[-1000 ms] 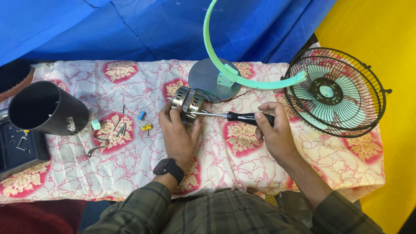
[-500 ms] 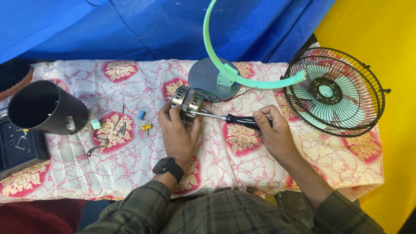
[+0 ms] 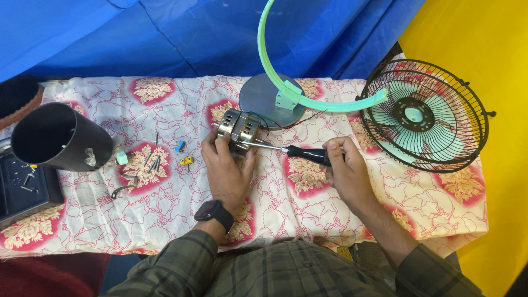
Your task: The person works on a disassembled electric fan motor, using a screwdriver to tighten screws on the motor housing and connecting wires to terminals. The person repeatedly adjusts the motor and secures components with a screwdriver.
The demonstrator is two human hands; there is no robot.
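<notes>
- Two hands are seen at work over a table covered by a floral cloth (image 3: 165, 214), with the small metal fan motor (image 3: 237, 127) taken here as landmark
- The motor is lain on the cloth, just in front of the round grey base plate (image 3: 263, 97); thin wires are run from it toward that plate
- The left hand (image 3: 226, 165) is set against the near side of the motor, fingers curled round its casing and grasping it; a dark watch (image 3: 213, 212) is worn on that wrist
- The right hand (image 3: 345, 168) is placed well to the right of the motor, fingers clenched round the black handle of a screwdriver (image 3: 297, 152); the shaft is laid nearly level, its tip brought up to the right side of the motor
- Whether the tip is seated in a screw cannot be told
- A pale green curved arm (image 3: 275, 71) is risen from the base plate behind the motor and swept right toward a caged fan head (image 3: 423, 116), which is lain far right of the motor
- Loose screws (image 3: 153, 160), a small blue part (image 3: 180, 146) and a yellow part (image 3: 187, 160) are scattered left of the motor
- A black cylindrical cover (image 3: 58, 137) is tipped on its side far left of the motor, with a dark tray (image 3: 25, 187) just beyond it
</notes>
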